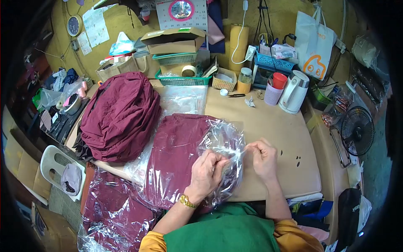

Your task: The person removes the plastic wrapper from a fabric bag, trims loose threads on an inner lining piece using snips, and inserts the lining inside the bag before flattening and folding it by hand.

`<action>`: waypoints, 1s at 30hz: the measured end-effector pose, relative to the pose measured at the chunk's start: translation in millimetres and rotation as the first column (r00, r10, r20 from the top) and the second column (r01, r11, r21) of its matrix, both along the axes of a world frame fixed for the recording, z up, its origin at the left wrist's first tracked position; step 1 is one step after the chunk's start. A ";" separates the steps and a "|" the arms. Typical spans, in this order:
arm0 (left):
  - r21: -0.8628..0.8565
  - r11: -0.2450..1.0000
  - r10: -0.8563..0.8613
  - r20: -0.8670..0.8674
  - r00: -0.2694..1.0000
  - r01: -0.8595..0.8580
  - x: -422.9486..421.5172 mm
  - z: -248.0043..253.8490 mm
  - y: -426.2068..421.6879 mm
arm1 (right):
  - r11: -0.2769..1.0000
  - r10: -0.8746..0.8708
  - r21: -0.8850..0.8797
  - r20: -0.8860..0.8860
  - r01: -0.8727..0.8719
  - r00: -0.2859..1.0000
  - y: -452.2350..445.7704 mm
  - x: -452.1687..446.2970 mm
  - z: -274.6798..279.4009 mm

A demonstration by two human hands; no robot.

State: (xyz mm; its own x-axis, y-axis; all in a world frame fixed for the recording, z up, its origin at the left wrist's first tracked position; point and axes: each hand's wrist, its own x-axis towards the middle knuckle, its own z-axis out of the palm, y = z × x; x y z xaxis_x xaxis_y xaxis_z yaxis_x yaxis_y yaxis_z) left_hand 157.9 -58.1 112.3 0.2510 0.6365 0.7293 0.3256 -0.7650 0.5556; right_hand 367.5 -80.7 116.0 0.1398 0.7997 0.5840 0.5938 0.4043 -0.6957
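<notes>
A clear, glossy plastic bag [232, 145] holding folded maroon fabric [176, 153] lies on the beige-topped desk [289, 126], its near edge hidden by the left forearm and green garment [218, 231]. The left grip [206, 171] is curled closed on the plastic, its inner fingers out of sight. The right grip [263, 158] pinches the bag's edge between thumb and forefinger; glare blurs exactly where. A second plastic-wrapped maroon bundle [115, 208], lower left, is partly covered by the left arm. The loose maroon cloth heap [119, 115] overlaps dark material [83, 150], hard to identify.
</notes>
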 end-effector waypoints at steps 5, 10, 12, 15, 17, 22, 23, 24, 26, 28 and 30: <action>-0.160 0.978 0.137 -0.005 0.991 -0.136 -22.4 4.1 18.0 | 0.964 -0.186 0.150 -0.215 0.221 0.959 3.5 5.8 8.4; -0.190 0.924 0.204 -0.484 0.851 -0.330 -22.8 -74.5 33.5 | 0.885 0.168 -0.465 0.320 0.000 0.932 -12.0 -22.2 -21.5; -0.102 0.927 0.241 -0.572 0.784 -0.360 -27.2 -97.4 36.0 | 0.935 0.023 -0.324 0.454 0.141 0.891 -9.9 -21.0 -50.2; -0.130 0.903 0.250 -0.614 0.748 -0.409 -29.8 -96.6 36.3 | 0.944 -0.188 -0.132 0.541 0.304 0.820 -16.1 -11.6 -56.3; -0.120 0.903 0.260 -0.614 0.745 -0.414 -29.6 -95.6 36.0 | 0.896 -0.280 -0.159 0.524 0.415 0.804 -25.2 -2.7 -49.9; -0.124 0.900 0.262 -0.612 0.746 -0.417 -27.6 -93.6 34.7 | 0.852 -0.176 -0.350 0.508 0.389 0.843 -40.3 25.9 -63.4; -0.119 0.899 0.268 -0.610 0.746 -0.421 -27.7 -93.3 34.8 | 0.902 -0.099 -0.345 0.418 0.259 0.903 -39.9 29.9 -69.1; -0.115 0.898 0.274 -0.608 0.745 -0.424 -28.2 -93.1 34.5 | 0.901 -0.104 -0.345 0.418 0.263 0.903 -39.0 35.3 -70.6; -0.106 0.899 0.278 -0.611 0.741 -0.425 -29.4 -94.6 36.2 | 0.829 0.099 -0.529 -0.179 -0.181 0.979 -33.8 51.9 -71.7; -0.103 0.888 0.308 -0.588 0.747 -0.447 -31.2 -94.2 36.3 | 0.875 -0.222 -0.479 -0.258 0.075 0.940 -27.3 123.1 -90.8; -0.093 0.881 0.321 -0.602 0.731 -0.463 -32.4 -94.7 36.7 | 0.810 -0.534 -0.314 -0.045 0.496 0.844 -30.2 201.9 -84.4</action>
State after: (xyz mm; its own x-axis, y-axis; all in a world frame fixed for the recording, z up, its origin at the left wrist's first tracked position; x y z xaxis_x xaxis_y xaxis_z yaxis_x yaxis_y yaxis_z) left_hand 125.6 -21.4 17.6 0.2540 0.8945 0.3678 0.8708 -0.3770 0.3156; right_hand 569.5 -111.0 31.6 0.6337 0.7146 0.2962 0.5594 -0.1588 -0.8136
